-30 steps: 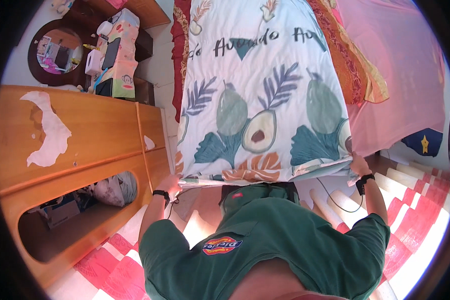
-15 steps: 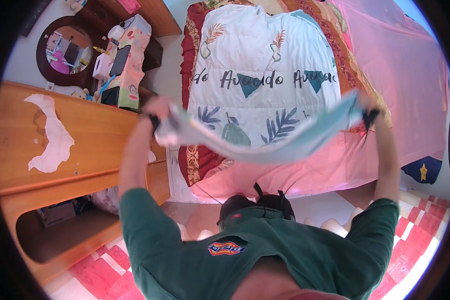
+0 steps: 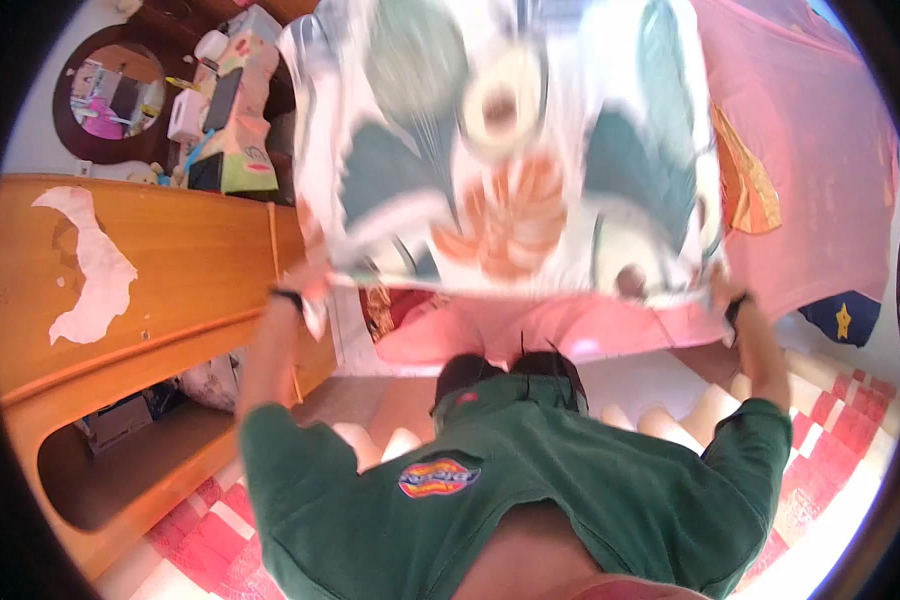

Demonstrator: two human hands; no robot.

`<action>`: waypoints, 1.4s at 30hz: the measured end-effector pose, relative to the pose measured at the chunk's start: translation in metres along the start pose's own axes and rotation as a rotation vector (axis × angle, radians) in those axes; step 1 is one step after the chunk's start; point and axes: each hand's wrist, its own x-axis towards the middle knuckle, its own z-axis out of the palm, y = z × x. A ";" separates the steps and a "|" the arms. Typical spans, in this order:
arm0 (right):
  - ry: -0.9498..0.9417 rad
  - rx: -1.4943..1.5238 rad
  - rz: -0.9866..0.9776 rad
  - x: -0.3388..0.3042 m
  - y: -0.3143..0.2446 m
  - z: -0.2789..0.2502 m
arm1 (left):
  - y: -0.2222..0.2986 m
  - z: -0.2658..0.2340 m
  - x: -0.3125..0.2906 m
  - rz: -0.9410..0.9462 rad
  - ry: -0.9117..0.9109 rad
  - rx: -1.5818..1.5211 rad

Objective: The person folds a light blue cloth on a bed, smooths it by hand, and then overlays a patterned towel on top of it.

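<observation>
Quilt (image 3: 515,215): likely soft, light, floppy. Best hold: near corners, where left hand (image 3: 308,279) and right hand (image 3: 725,287) grasp it.

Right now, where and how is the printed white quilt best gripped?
Take the quilt by both ends of its near edge, coming from the person's side: left hand and right hand hold there. That edge spans wide and looks lifted off the pink sheet, so a grip can likely wrap under it.
</observation>
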 end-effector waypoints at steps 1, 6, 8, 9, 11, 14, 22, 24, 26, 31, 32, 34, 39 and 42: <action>-0.146 0.003 0.029 -0.026 -0.016 0.038 | -0.054 0.033 0.014 0.100 -0.069 0.271; -0.622 0.063 0.010 -0.121 -0.075 0.076 | -0.107 0.092 -0.017 0.291 -0.135 0.622; -0.449 0.118 0.014 -0.134 -0.096 0.052 | -0.122 0.103 -0.027 0.252 0.023 0.519; -0.339 0.172 0.019 -0.137 -0.082 0.080 | -0.077 0.101 -0.040 0.226 0.065 0.533; -0.237 0.216 -0.005 -0.142 -0.080 0.094 | -0.080 0.104 -0.044 0.276 0.106 0.552; -0.207 0.256 -0.033 -0.131 -0.081 0.093 | -0.078 0.118 -0.041 0.345 0.166 0.582; 0.052 0.471 -0.320 -0.034 -0.137 0.044 | -0.007 0.144 0.043 0.569 0.177 0.644; 0.007 0.364 -0.366 0.024 -0.172 0.001 | 0.048 0.128 0.075 0.516 0.148 0.567; 0.321 0.301 -0.489 0.111 -0.132 0.010 | 0.137 0.096 0.117 0.663 0.126 0.587; 0.745 0.278 -0.293 0.099 -0.186 -0.286 | 0.286 -0.058 -0.008 0.792 0.948 0.356; 0.966 0.429 -0.241 0.079 -0.156 -0.308 | 0.303 -0.060 -0.020 0.927 1.244 0.137; 1.360 0.624 -0.399 0.051 -0.162 -0.315 | 0.287 -0.041 -0.028 1.021 1.357 0.070; 0.323 0.158 -0.112 0.048 -0.144 0.002 | 0.048 0.119 0.050 0.279 0.170 0.157; -0.293 0.092 -0.020 -0.033 -0.084 0.157 | -0.093 0.175 0.007 0.458 -0.366 0.604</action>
